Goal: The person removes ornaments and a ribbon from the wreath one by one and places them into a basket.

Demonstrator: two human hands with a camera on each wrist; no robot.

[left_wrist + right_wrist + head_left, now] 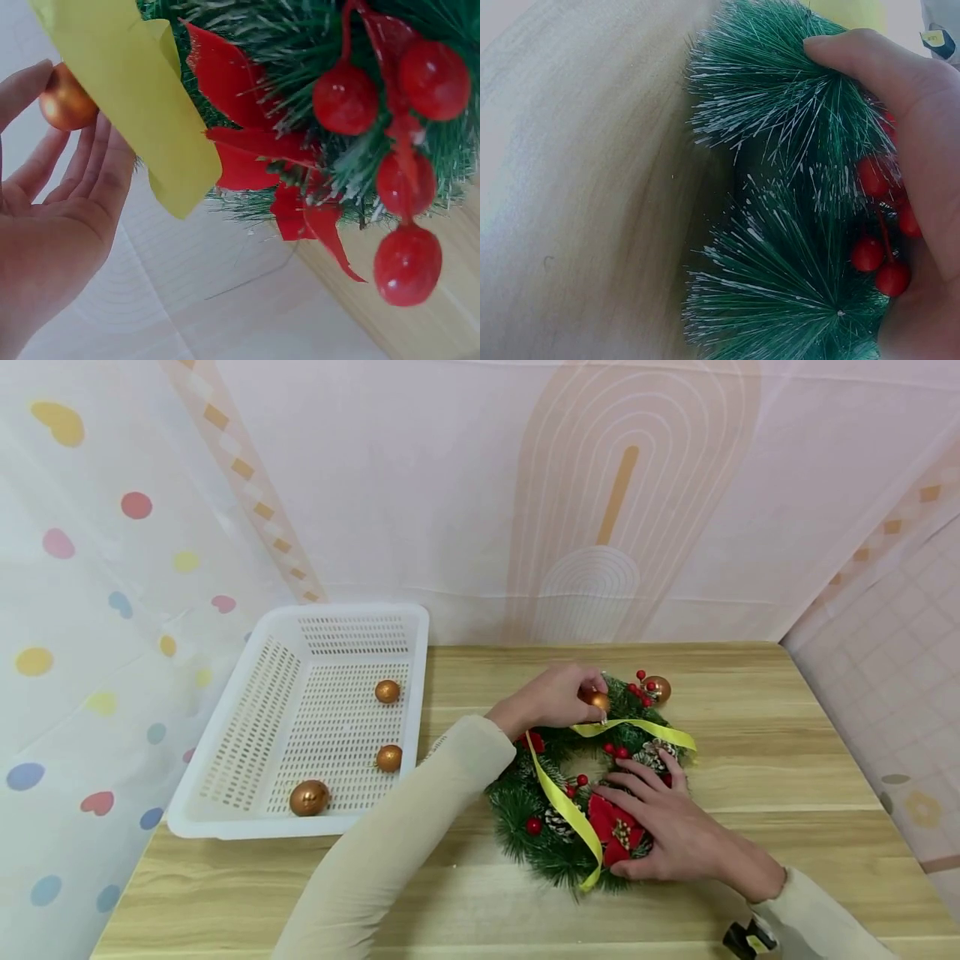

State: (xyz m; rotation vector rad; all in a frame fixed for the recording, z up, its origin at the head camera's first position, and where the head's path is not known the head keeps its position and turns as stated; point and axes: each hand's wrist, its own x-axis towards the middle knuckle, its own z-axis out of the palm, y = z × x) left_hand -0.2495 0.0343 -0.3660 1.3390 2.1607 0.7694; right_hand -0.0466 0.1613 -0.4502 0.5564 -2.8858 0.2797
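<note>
Left hand [557, 697] pinches shiny copper ball [598, 701] at green bristly wreath [517, 814] | right hand [670, 828] spread on wreath | white plastic basket [422, 677] left of wreath: three copper balls [309, 797]

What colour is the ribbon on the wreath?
Yellow; the ribbon shows best in the head view, lying across the wreath.

Five copper-coloured balls [309, 797], one green wreath [517, 814], one white basket [330, 718], one wooden table [757, 727]
</note>
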